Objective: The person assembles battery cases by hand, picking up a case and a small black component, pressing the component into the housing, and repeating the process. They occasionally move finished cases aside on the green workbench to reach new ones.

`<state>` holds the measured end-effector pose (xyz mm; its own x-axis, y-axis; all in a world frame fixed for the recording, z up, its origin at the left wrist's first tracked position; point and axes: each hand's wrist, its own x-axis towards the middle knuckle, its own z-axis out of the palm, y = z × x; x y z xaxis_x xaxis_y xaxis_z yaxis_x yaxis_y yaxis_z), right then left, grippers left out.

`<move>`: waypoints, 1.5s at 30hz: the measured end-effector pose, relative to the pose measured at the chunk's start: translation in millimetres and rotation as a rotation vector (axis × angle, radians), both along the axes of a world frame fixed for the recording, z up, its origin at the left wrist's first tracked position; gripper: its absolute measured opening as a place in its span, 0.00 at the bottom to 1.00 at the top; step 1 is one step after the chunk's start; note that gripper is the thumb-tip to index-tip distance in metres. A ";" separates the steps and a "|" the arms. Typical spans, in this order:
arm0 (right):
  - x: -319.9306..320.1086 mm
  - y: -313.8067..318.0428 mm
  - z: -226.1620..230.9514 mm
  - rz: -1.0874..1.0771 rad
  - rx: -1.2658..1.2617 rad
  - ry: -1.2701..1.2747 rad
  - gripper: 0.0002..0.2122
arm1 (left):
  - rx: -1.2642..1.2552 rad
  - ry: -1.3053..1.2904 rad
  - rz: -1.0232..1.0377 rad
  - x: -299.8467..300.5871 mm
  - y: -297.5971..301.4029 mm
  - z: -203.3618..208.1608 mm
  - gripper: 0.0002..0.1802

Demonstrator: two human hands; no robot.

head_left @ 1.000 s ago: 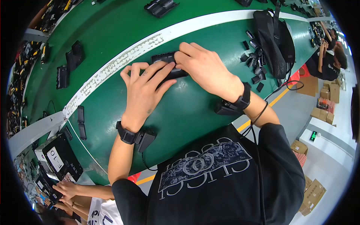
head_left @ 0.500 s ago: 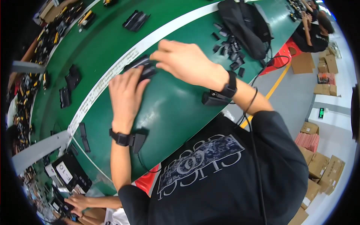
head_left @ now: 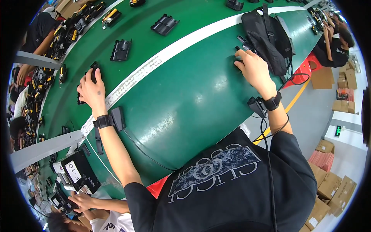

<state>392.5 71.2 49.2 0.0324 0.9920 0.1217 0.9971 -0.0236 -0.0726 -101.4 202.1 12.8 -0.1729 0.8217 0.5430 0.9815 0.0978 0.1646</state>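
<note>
On the far side of the white strip [head_left: 174, 44], my left hand [head_left: 91, 91] has its fingers curled over a black plastic shell [head_left: 95, 65]. Most of that shell is hidden under the palm and fingers. My right hand [head_left: 256, 71] reaches to the right, beside a black mesh bag [head_left: 266, 38]. Its fingers are closed at a heap of small black plastic pieces [head_left: 242, 39], largely covered by the hand; one dark piece shows at the fingertips. Between the white strip and my left hand's far side lies another ribbed black shell [head_left: 121, 50]. A similar shell [head_left: 165, 24] is farther off.
A grey metal post [head_left: 46, 150] juts in at the left, near a black box [head_left: 82, 172] with a white label. Black-and-yellow parts line the far edge. Another person's hands [head_left: 81, 202] work at lower left. Cables trail from both my wrist devices.
My hands have moved apart, the left to shells beyond the white strip, the right to the small pieces. The shell I was handling is gone from the near surface; one now lies beyond the strip.
</note>
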 end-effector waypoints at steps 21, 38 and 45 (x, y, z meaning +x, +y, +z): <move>-76.8 8.5 21.0 0.520 -0.118 0.356 0.12 | -0.461 -0.058 -0.128 7.9 -31.6 34.0 0.22; -75.6 -13.1 7.4 0.170 -0.201 0.347 0.07 | -0.365 0.062 -0.404 6.7 -59.0 45.6 0.24; -84.3 1.2 18.8 0.407 0.018 0.448 0.05 | -0.353 0.044 -0.659 51.9 -80.2 56.6 0.27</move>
